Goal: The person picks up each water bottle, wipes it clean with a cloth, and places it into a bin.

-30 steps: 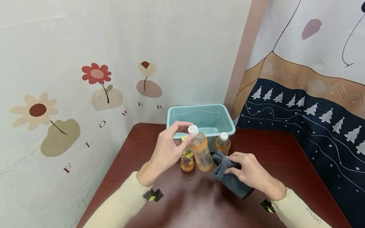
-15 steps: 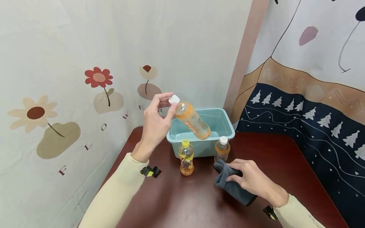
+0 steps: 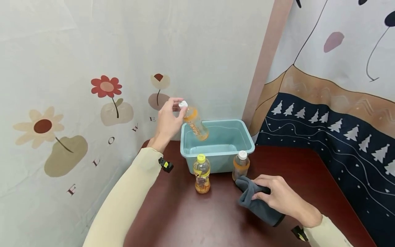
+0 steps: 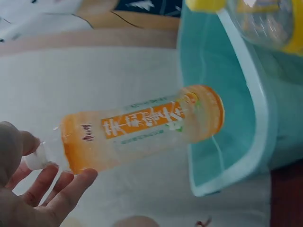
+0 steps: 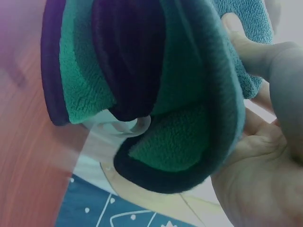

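My left hand [image 3: 169, 120] pinches the white cap of a clear plastic bottle with an orange label [image 3: 197, 125]. The bottle hangs tilted over the left part of a light blue plastic bin [image 3: 217, 164], its base above the opening, as the left wrist view also shows [image 4: 147, 125]. In my right hand [image 3: 279, 193] is a folded dark grey cloth [image 3: 257, 202], gripped between thumb and fingers above the table. A second white-capped bottle [image 3: 241, 166] stands in front of the bin, its lower part behind the cloth. Left of it stands a yellow-capped bottle [image 3: 202, 175], upright with some amber contents.
The dark red table [image 3: 185, 219] bears the bin near its back edge. A pale cloth with printed flowers [image 3: 106, 87] hangs behind and to the left. On the right hangs a navy and tan cloth with white trees [image 3: 321, 120].
My left hand has lifted the orange-labelled bottle from in front of the bin, up and leftward, over its opening. My right hand with the cloth has shifted slightly right and down in view.
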`<state>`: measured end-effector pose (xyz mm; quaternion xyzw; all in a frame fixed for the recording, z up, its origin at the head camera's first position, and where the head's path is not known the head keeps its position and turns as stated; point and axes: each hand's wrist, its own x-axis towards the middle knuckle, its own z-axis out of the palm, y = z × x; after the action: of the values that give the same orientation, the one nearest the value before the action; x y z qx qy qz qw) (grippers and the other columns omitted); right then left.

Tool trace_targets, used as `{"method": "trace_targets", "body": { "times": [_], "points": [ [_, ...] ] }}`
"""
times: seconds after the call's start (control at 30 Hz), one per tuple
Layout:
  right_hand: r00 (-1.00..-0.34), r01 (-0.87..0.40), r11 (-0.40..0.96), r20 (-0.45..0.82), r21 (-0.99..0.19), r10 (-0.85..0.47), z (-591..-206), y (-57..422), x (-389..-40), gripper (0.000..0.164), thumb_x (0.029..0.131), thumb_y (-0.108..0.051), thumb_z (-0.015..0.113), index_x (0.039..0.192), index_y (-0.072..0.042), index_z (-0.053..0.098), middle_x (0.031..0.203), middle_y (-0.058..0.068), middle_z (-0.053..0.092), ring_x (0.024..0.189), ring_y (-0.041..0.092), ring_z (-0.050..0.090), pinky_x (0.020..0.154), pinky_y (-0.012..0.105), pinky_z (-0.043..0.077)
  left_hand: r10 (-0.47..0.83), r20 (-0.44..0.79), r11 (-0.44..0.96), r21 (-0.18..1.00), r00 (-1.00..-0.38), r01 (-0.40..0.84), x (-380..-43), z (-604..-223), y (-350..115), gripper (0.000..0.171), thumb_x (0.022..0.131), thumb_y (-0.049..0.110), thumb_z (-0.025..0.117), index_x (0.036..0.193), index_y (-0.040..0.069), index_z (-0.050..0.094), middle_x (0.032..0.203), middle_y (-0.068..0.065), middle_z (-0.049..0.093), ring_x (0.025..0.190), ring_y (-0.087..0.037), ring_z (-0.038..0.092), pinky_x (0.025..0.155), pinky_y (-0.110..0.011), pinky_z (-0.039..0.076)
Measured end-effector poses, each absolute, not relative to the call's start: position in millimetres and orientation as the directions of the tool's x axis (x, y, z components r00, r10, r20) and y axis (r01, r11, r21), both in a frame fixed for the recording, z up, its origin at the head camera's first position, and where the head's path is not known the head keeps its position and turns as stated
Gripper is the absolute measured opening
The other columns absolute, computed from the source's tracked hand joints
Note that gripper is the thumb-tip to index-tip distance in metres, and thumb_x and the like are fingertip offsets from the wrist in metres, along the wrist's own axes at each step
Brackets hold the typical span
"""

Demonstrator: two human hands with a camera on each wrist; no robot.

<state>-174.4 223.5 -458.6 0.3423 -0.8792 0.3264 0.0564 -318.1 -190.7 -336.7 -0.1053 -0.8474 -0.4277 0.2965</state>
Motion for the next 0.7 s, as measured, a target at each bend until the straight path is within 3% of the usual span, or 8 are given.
{"method": "trace_targets", "body": {
  "times": [0.3,0.47,0.7],
  "points": [
    [-0.781,-0.613,0.568,0.313,-0.549,-0.540,-457.5,233.4,-176.0,0.036,0.092,-0.014,0.100,0.125,-0.023,0.088,0.115,-0.011,0.084,0.096,-0.003,0.071,0.083,0.023,0.068,-0.010,0.383,0.698,0.664,-0.923,0.268,-350.6,-364.4,-193.3,0.034,0.118,0.018,0.071,0.149,0.006,0.068,0.138,-0.022,0.076,0.131,-0.040,0.076,0.110,-0.057,0.066],
    [-0.792,-0.599,0.583,0.295,-0.549,-0.535,-458.2,236.8,-176.8,0.035,0.093,-0.018,0.100,0.125,-0.024,0.088,0.116,-0.011,0.084,0.097,-0.002,0.071,0.084,0.022,0.068,0.007,0.308,0.720,0.659,-0.951,0.218,-361.7,-378.4,-194.4,0.031,0.117,0.016,0.074,0.146,0.007,0.070,0.139,-0.020,0.080,0.131,-0.039,0.078,0.109,-0.054,0.067],
    [-0.782,-0.617,0.579,0.332,-0.532,-0.528,-461.4,241.2,-179.3,0.041,0.089,-0.009,0.101,0.123,-0.026,0.088,0.114,-0.016,0.082,0.094,-0.004,0.071,0.081,0.021,0.067,0.041,0.226,0.744,0.643,-0.973,0.180,-373.2,-392.5,-194.1,0.027,0.115,0.012,0.076,0.141,0.008,0.074,0.132,-0.020,0.082,0.127,-0.039,0.079,0.106,-0.054,0.069]
  ]
}}
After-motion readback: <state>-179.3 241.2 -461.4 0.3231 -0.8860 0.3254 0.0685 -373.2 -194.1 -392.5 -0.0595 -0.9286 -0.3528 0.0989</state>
